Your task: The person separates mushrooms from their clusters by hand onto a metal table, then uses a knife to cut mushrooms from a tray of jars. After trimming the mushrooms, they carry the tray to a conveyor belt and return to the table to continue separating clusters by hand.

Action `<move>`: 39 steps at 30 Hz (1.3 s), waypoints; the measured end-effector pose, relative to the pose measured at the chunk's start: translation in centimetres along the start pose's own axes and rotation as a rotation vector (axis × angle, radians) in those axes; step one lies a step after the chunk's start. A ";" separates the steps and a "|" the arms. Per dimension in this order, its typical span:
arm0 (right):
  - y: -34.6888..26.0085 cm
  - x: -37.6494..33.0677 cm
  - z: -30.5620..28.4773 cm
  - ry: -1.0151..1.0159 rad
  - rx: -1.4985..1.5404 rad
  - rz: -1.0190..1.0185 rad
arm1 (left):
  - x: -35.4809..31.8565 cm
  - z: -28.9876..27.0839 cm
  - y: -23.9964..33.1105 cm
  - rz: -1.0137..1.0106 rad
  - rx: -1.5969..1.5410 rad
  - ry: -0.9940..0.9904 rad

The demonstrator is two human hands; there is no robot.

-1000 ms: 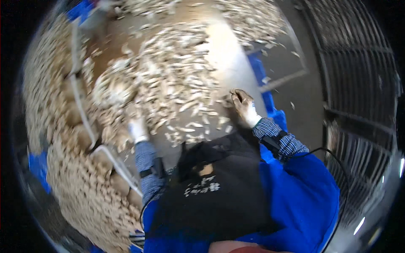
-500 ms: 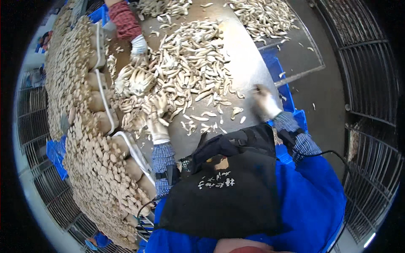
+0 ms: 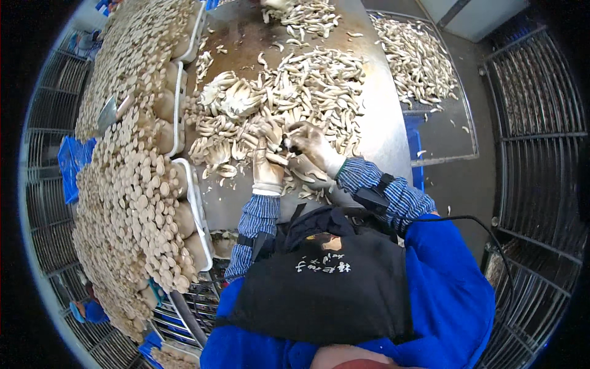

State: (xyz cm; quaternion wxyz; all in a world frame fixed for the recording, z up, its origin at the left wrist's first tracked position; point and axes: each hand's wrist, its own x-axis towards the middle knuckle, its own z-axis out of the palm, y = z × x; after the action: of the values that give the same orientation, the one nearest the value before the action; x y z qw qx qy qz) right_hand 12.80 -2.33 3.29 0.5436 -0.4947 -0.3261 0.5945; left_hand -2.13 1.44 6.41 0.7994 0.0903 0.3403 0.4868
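Both gloved hands, apart half a second ago, now meet over the metal table (image 3: 381, 123): left hand (image 3: 267, 161) and right hand (image 3: 313, 146) grip one mushroom (image 3: 284, 142) (small, partly hidden) above the loose mushroom pile (image 3: 307, 80), so trimming seems underway.

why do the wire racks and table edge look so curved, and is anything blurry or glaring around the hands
Head view: fisheye bending bows the wire racks and the metal table edge near the rim, with black corners. The gloved left hand and right hand among the cut mushrooms look reasonably sharp; the tabletop shows a soft sheen, no harsh glare.
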 end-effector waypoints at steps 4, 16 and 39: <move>-0.7 -1.6 0.9 0.211 -0.085 -0.115 | 2.0 -4.8 -0.7 0.077 0.290 -0.115; -3.1 -2.8 -1.4 0.312 -0.347 -0.142 | 3.6 -3.6 -6.9 -0.080 0.186 -0.267; -2.6 -1.0 3.4 0.264 -0.864 -0.311 | 4.2 -3.5 -4.4 -0.036 0.116 -0.070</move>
State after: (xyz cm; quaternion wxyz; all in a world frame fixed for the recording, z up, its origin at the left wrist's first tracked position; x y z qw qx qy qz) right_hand 10.38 -2.27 6.89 0.4076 -0.6920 -0.5417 0.2480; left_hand 0.08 2.05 -0.22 0.8131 0.1473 0.3411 0.4482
